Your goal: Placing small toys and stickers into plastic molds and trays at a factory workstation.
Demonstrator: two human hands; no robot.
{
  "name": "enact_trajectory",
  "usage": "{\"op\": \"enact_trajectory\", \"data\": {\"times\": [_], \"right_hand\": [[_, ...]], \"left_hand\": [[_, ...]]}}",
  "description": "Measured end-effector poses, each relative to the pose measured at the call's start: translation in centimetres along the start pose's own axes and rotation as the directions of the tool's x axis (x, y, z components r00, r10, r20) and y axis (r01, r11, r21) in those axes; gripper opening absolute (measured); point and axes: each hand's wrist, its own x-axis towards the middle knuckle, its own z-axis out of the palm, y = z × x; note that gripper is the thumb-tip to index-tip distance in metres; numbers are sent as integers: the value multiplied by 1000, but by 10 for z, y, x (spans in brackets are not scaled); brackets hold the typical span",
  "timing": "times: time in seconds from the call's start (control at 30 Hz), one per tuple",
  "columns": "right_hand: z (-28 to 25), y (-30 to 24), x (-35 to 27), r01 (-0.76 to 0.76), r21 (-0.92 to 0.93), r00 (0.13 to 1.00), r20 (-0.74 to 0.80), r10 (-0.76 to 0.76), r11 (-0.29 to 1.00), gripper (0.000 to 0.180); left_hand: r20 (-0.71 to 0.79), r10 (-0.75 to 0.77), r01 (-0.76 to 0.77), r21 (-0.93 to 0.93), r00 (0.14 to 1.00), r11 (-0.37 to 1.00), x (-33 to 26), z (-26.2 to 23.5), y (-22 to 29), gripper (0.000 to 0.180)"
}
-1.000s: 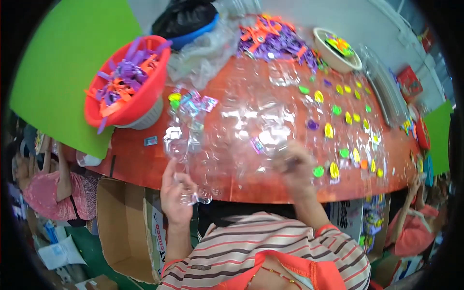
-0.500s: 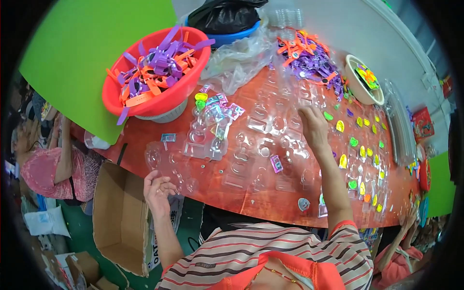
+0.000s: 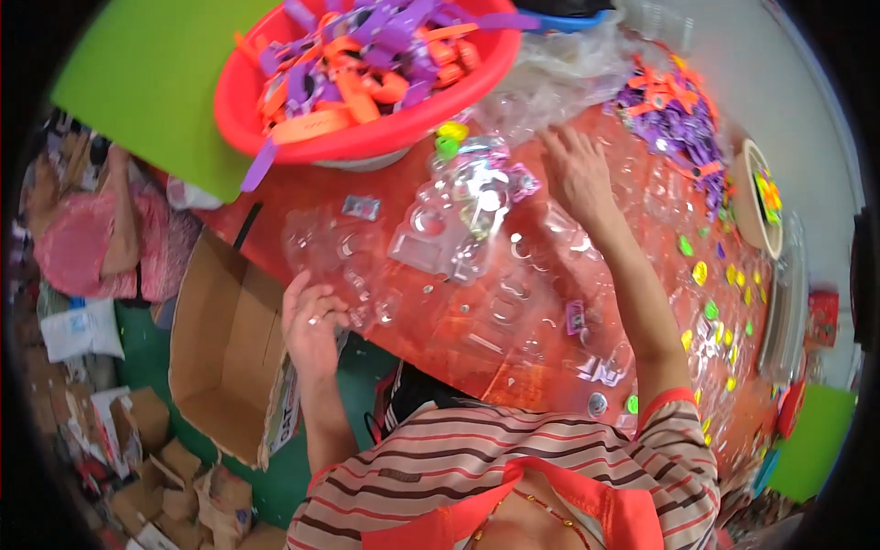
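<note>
My left hand is at the table's front edge, its fingers loosely bent and apart, a ring on one of them. Just beyond its fingertips lies a clear plastic blister tray; whether they touch is unclear. Farther out, my right hand stretches over the middle of the table with its fingers spread, among clear moulded trays. I see nothing in it. Left of it, another clear blister tray carries small shiny printed packets and yellow and green pieces.
A red basin heaped with purple and orange straps stands at the back left. More straps are piled at the back right, near a cream basin. Trays with small coloured pieces cover the right side. A cardboard box stands below left.
The view has shifted, so the table things sit farther right and the red basin looks larger. My right hand has moved back and left toward the packets, its fingers now spread. My left hand stays by its tray.
</note>
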Motion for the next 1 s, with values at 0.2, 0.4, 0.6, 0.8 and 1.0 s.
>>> {"op": "enact_trajectory", "data": {"times": [0.2, 0.4, 0.6, 0.8, 1.0], "right_hand": [[11, -71, -6, 200, 54, 980, 6, -200, 978, 43], [27, -25, -6, 141, -16, 990, -22, -142, 990, 40], [7, -18, -25, 55, -187, 998, 14, -54, 981, 48], [-10, -120, -52, 377, 190, 878, 239, -416, 906, 35], [-15, -133, -51, 372, 270, 860, 259, -439, 888, 44]], "left_hand": [[72, -23, 26, -35, 997, 999, -9, 32, 1, 41], [127, -36, 42, -52, 991, 998, -18, 16, -1, 41], [101, -38, 44, -59, 994, 997, -16, 0, -10, 41], [79, -40, 49, -114, 996, 992, -9, 3, -12, 39], [-2, -9, 8, -107, 1000, 994, -12, -17, -5, 38]]}}
